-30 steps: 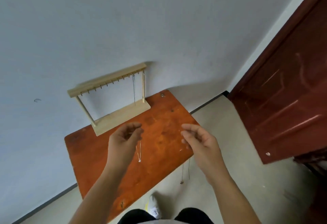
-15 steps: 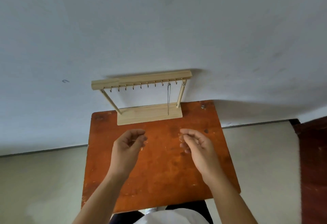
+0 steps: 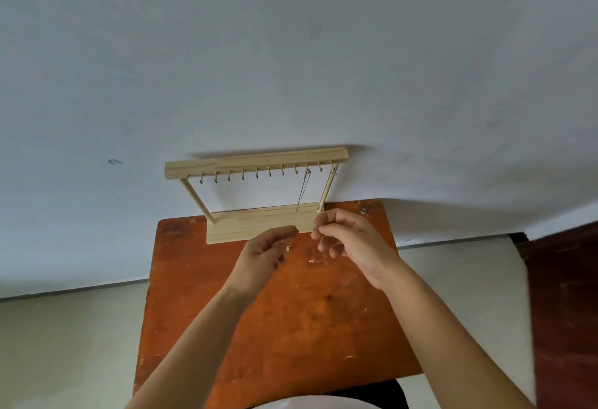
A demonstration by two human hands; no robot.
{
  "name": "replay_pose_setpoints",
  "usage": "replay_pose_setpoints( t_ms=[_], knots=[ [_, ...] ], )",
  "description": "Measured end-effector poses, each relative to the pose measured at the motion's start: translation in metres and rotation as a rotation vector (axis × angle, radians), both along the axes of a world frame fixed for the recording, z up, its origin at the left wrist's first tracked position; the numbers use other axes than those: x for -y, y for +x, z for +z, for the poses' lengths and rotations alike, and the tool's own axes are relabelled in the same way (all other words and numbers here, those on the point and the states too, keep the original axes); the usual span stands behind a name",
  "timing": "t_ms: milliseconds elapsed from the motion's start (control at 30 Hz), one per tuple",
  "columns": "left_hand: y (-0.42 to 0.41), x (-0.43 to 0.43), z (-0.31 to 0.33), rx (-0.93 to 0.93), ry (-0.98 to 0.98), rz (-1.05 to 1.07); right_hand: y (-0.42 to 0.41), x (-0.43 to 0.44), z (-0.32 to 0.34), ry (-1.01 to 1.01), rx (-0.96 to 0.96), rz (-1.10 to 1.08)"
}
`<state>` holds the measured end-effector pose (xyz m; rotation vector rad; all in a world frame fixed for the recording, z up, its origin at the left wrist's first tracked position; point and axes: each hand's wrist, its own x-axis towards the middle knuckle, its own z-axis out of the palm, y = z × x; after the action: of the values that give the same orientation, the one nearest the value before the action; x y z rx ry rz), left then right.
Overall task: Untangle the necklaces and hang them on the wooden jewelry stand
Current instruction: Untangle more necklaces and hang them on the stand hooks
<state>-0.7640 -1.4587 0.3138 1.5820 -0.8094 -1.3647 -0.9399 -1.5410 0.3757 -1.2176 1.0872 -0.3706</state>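
Note:
A wooden jewelry stand [image 3: 259, 221] with a row of small hooks stands at the far edge of the orange table [image 3: 281, 327], against the wall. One thin silver necklace [image 3: 302, 190] hangs from a hook near the stand's right end. My left hand [image 3: 267, 251] and my right hand [image 3: 351, 240] are raised just in front of the stand's base, each pinching an end of a fine gold necklace [image 3: 315, 255]. Its chain is barely visible; small bits dangle below both hands.
A plain white wall rises behind the table. A dark red door [image 3: 564, 305] is at the right edge. Pale floor [image 3: 64, 344] lies on both sides of the table. A white garment [image 3: 310, 403] shows at the bottom edge.
The view has swung to face the stand squarely. Both hands moved forward and closer together, up to the stand's base, still holding the fine necklace.

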Motion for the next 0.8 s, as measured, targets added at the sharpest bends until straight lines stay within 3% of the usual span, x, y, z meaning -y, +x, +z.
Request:
replay_pose_setpoints(
  t_ms=[233, 367, 467, 667, 800],
  knots=[
    [-0.013, 0.018, 0.022, -0.069, -0.094, -0.331, 0.0, -0.002, 0.019, 0.034, 0.144, -0.022],
    [-0.018, 0.017, 0.023, -0.103, -0.1, -0.218, -0.01, 0.0, 0.023, 0.046, 0.152, -0.111],
    [-0.012, 0.014, 0.021, -0.072, -0.086, -0.106, -0.018, 0.003, 0.023, 0.011, 0.029, -0.153],
    [0.009, 0.012, 0.024, 0.03, -0.083, -0.065, -0.02, -0.002, 0.018, -0.17, -0.298, 0.119],
    [0.026, 0.018, 0.025, 0.054, -0.088, 0.043, -0.011, -0.001, 0.02, -0.227, -0.304, 0.134]
  ],
)
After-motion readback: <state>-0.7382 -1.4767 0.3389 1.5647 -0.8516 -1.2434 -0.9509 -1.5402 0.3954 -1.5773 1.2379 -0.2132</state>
